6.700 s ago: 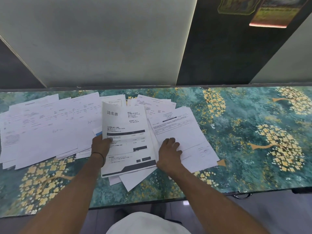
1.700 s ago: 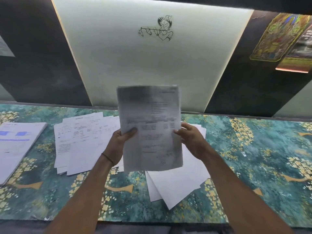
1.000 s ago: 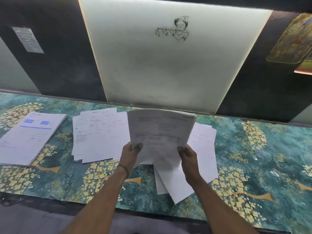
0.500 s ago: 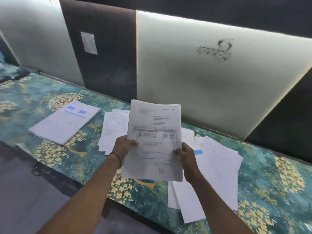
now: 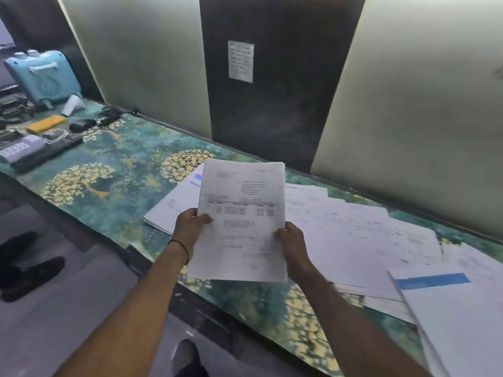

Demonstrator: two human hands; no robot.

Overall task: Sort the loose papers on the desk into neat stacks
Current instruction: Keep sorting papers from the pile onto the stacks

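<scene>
Left hand (image 5: pixel 190 227) and right hand (image 5: pixel 292 242) each pinched a side of the papers (image 5: pixel 239 221) mid-frame; squaring their edges before setting them down would help.

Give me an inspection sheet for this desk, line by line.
Surface: desk, teal cover with gold trees.
Job's things: held sheaf; neat stack behind it; loose spread at right; blue-barred papers at lower right.
Clutter: blue case, yellow block, grey device, all far left.
Hands: left hand and right hand grip the sheaf's side edges.
Cables: dark cords by the far-left devices.
Surroundings: notice on dark wall panel; shoes on floor.
</scene>
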